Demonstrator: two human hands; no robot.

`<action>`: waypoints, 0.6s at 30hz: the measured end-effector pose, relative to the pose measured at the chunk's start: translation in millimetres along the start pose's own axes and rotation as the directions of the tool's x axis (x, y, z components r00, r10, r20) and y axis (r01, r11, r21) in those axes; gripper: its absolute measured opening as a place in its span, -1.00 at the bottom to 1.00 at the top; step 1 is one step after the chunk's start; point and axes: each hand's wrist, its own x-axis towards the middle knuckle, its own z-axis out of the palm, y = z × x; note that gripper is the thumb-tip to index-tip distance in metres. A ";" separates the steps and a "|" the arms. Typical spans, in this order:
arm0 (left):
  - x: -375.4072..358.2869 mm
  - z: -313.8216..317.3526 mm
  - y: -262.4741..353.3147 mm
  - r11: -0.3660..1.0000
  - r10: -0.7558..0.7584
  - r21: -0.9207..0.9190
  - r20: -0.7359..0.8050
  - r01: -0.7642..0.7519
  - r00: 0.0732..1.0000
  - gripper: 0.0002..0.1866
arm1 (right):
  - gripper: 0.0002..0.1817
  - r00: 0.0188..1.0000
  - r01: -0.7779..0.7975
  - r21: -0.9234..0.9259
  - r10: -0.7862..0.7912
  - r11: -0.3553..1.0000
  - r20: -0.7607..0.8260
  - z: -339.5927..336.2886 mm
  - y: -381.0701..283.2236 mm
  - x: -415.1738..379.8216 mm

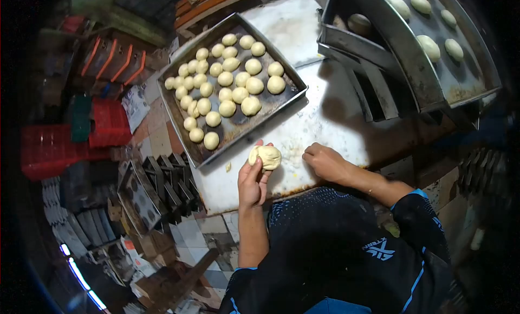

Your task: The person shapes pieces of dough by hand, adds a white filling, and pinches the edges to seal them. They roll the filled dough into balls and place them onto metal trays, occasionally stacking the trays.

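Observation:
In my left hand (253, 178) lies a flattened piece of pale yellow dough (265, 158), with the thumb pressed over its edge. It is held just above the front of the white tabletop (303, 116). To its right, my right hand (324, 161) is closed with curled fingers near the table surface; whatever its fingertips may pinch is hidden. Beyond my hands sits a metal tray (250, 128) holding several round dough balls (226, 108), bunched mostly toward its left and middle.
At the upper right, stacked metal trays (471, 92) carry larger dough pieces (428, 47). A small dough scrap (228, 166) lies by the near tray. Red crates (108, 121) stand at the left, and dark metal moulds (168, 178) are stacked below the table's left edge.

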 end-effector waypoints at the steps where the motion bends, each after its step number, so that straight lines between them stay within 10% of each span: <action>1: 6.6 7.6 3.0 0.999 -0.013 0.029 -0.007 0.013 1.000 -0.47 | -0.79 0.995 -0.096 0.153 0.100 0.984 -0.015 -14.2 2.6 7.4; 5: 34.7 31.6 -2.0 0.999 -0.024 -0.023 -0.026 0.024 0.999 -0.54 | -0.77 0.877 -0.347 0.782 0.474 0.518 0.076 -66.2 15.2 29.7; 8: 46.4 54.9 -15.1 0.998 -0.032 -0.054 -0.033 0.030 0.999 -0.53 | -0.78 0.835 -0.078 0.798 0.476 0.598 -0.275 -70.3 -3.6 40.3; 11: 48.5 72.0 -23.2 0.992 -0.043 -0.116 -0.004 0.042 0.999 -0.56 | -0.72 0.750 0.082 0.263 0.114 0.961 -0.651 -58.3 -24.7 48.8; 15: 51.3 71.9 -23.5 0.983 0.062 -0.174 0.058 -0.052 0.996 -0.52 | -0.52 0.914 -0.070 -0.183 -0.010 0.981 -0.405 -48.4 -55.1 35.0; 18: 43.0 59.1 -26.4 0.984 0.140 -0.117 0.067 -0.131 0.988 -0.52 | -0.44 0.964 -0.045 -0.091 0.019 0.995 -0.265 -46.7 -74.8 30.0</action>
